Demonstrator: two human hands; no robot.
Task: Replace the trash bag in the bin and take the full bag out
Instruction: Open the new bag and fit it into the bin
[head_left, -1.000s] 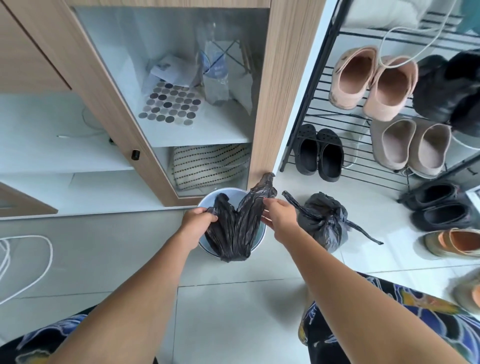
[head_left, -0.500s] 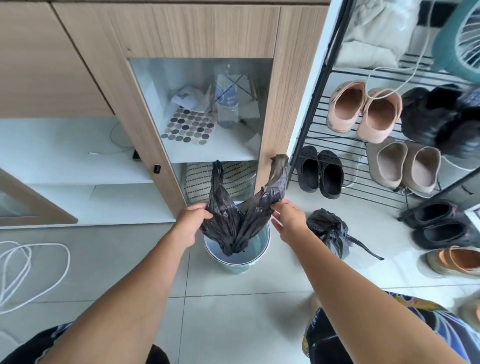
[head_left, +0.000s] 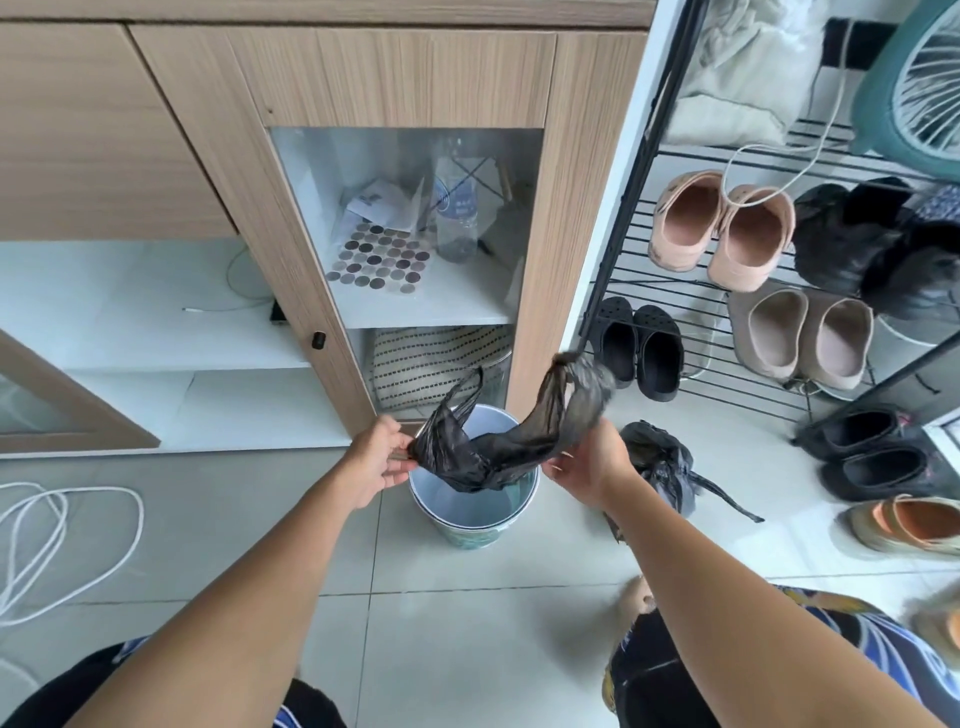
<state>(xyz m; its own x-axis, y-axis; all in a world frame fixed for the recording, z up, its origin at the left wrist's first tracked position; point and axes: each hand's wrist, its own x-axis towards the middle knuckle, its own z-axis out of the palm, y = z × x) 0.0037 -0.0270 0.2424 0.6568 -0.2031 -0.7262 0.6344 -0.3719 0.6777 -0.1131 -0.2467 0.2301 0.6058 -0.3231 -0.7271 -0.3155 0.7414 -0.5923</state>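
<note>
**We Open the New Bag Over the Bin**

From the head camera, we hold a thin, crinkly black plastic bag (head_left: 485, 457) right above the round, pale blue bin (head_left: 470, 512). We keep it there so it can drop straight in once its mouth is wide. The bin looks empty inside, so we think lining it is the job right now.

Our left hand (head_left: 376, 460) pinches one side of the bag with closed fingers. Our right hand (head_left: 589, 465) is closed on the other side, and one bag handle sticks up above it. We pull the two sides apart to open the bag.

The full, tied-up black trash bag (head_left: 657, 465) sits on the white tile floor (head_left: 467, 623) just beside the bin, on its right, next to the black wire shoe rack (head_left: 696, 364). It is not taken out yet.
</note>
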